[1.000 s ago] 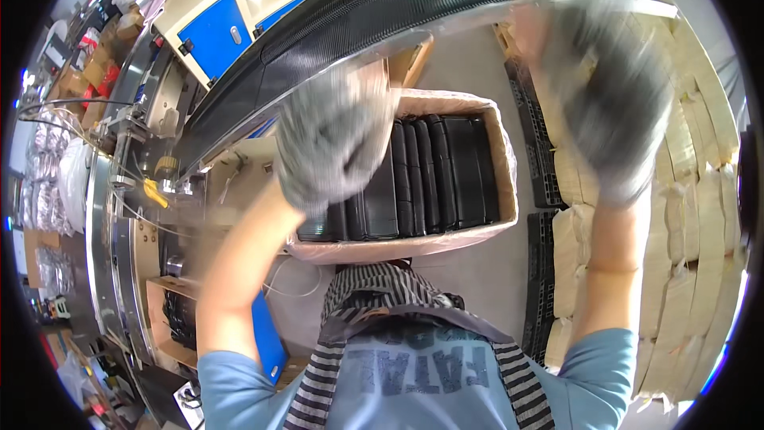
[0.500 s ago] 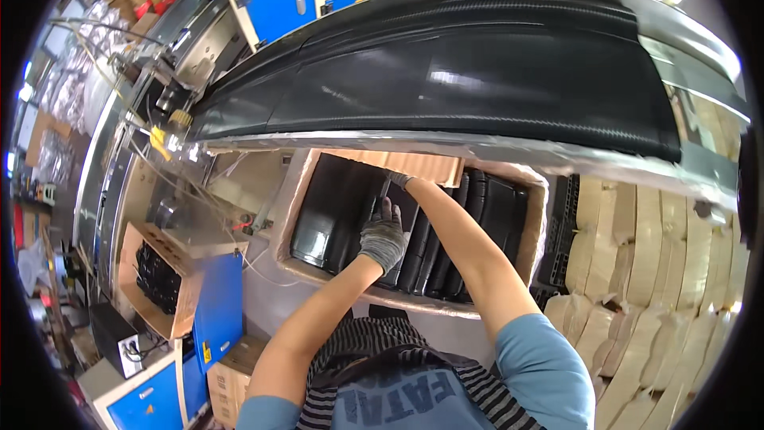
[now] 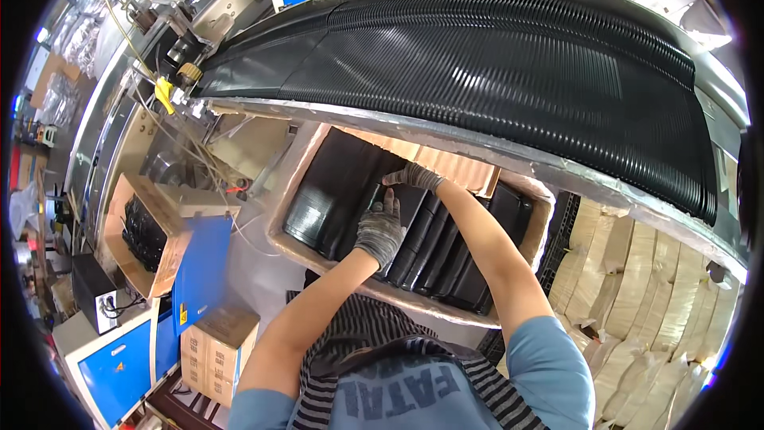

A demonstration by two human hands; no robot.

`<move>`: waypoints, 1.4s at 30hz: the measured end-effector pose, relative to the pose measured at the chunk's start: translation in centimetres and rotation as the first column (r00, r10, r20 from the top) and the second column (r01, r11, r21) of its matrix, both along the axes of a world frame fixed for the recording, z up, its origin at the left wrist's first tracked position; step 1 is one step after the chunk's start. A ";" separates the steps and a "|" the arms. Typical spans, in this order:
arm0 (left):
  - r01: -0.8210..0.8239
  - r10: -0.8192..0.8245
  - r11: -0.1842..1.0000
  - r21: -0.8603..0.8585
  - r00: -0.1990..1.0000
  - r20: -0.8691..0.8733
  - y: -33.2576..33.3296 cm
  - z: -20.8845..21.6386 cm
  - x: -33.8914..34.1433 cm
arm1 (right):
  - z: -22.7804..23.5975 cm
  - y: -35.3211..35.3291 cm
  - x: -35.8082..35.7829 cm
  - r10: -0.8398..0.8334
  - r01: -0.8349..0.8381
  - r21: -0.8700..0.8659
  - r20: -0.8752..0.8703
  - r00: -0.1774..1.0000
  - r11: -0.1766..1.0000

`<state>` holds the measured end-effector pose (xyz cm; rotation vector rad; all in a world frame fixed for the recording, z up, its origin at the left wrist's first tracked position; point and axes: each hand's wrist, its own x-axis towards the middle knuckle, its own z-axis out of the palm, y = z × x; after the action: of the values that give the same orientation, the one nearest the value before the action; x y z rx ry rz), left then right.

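My left hand [image 3: 380, 232], in a grey knit glove, lies with fingers stretched out on glossy black plastic bundles [image 3: 325, 201] packed in a lined carton [image 3: 280, 227]. My right hand [image 3: 415, 177], gloved the same way, rests by the far end of one bundle with its thumb apart. Part of its fingers is hard to see against the dark plastic. Several narrower black bundles [image 3: 430, 251] stand side by side along the carton's right half. A raised cardboard flap [image 3: 446, 161] stands at the far side, beyond my right wrist.
Over the carton's far side runs a metal-edged trough [image 3: 509, 151] holding overlapping black plastic sheets [image 3: 477, 72]. Stacked beige packs [image 3: 637, 287] lie right. At left are an open box [image 3: 135, 271], a blue cabinet door [image 3: 203, 271], hoses and a machine [image 3: 175, 48].
The view has shifted and turned slightly. More of my right hand shows at the bundle's far end; my left hand stays on the bundles. Sheets in the trough now look finely ribbed.
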<state>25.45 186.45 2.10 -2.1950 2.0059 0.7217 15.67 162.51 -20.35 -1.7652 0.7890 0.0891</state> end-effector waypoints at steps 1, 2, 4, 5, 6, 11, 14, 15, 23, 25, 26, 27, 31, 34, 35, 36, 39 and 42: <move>-0.040 0.038 0.998 0.041 0.998 0.043 1.4 -0.9 1.6 | 1.2 2.3 4.0 0.094 -0.094 0.005 -0.104 0.990 0.996; -0.077 0.073 0.995 0.066 0.995 0.065 2.5 -1.4 2.6 | 3.5 4.2 6.8 0.171 -0.176 -0.004 -0.217 0.961 0.984; -0.126 0.125 0.992 0.013 0.990 0.067 3.3 -1.8 3.0 | 7.7 6.6 8.6 0.233 -0.280 -0.254 -0.200 0.952 0.926; -0.123 0.123 0.992 0.006 0.990 0.067 3.2 -1.6 2.9 | 9.6 7.6 8.5 0.228 -0.249 -0.194 -0.127 0.965 0.949; -0.124 0.124 0.992 0.006 0.992 0.037 2.8 -1.4 2.4 | 10.3 7.9 7.8 0.207 -0.213 -0.135 -0.059 0.977 0.968; -0.127 0.126 0.991 -0.040 0.992 -0.017 2.6 -1.6 1.7 | 11.9 8.6 7.5 0.192 -0.219 -0.183 -0.154 0.969 0.959; -0.111 0.112 0.989 -0.094 0.994 0.013 2.7 -2.1 1.8 | 13.0 8.8 7.4 0.193 -0.222 -0.233 -0.140 0.971 0.947; -0.113 0.113 0.991 -0.066 0.994 -0.001 2.5 -1.9 1.8 | 13.2 8.7 7.2 0.192 -0.222 -0.259 -0.136 0.972 0.940; -0.078 0.078 0.997 0.018 0.997 0.001 2.1 -0.4 2.2 | 26.4 10.8 8.0 0.137 -0.289 -0.496 -0.319 0.938 0.819; -0.066 0.065 0.998 -0.007 0.995 -0.072 1.9 -0.1 1.7 | 24.6 9.9 5.7 0.084 -0.145 -0.649 -0.125 0.989 0.747; -0.034 0.032 0.999 -0.037 0.997 -0.070 2.4 0.2 2.0 | 24.4 9.6 4.8 0.098 0.001 -0.758 0.085 0.991 0.652; -0.082 0.073 0.996 -0.036 0.976 -0.204 3.4 0.7 2.7 | 26.2 10.9 4.3 0.036 0.202 -0.829 0.258 0.966 0.521; -0.210 -0.028 0.968 -0.141 0.464 -0.886 5.5 8.7 4.9 | 37.8 19.6 -0.6 -0.094 0.340 -0.611 0.399 0.912 0.714; -0.192 -0.343 0.873 -0.449 0.412 -0.844 7.8 20.4 2.8 | 47.6 25.5 -2.8 -0.181 0.312 -0.264 0.422 0.888 0.913; -0.254 -0.413 0.835 -0.488 0.297 -0.861 8.7 24.2 2.1 | 51.0 26.8 -3.3 -0.155 0.302 -0.286 0.440 0.885 0.909; -0.318 -0.479 0.799 -0.510 0.175 -0.860 9.2 27.8 1.3 | 53.6 27.8 -3.7 -0.194 0.322 -0.124 0.583 0.789 0.939; -0.206 -0.376 0.853 -0.480 0.394 -0.839 11.4 37.2 -0.2 | 66.8 30.7 -5.1 -0.303 0.447 -0.154 0.542 0.784 0.881; -0.284 -0.264 0.908 -0.308 0.184 -0.947 0.3 46.3 0.4 | 71.7 24.6 -3.1 -0.154 0.490 -0.314 0.696 0.701 0.813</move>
<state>25.86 186.76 48.42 -2.0051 2.8411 2.5127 12.60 187.13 51.31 -1.8856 0.6211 -1.0131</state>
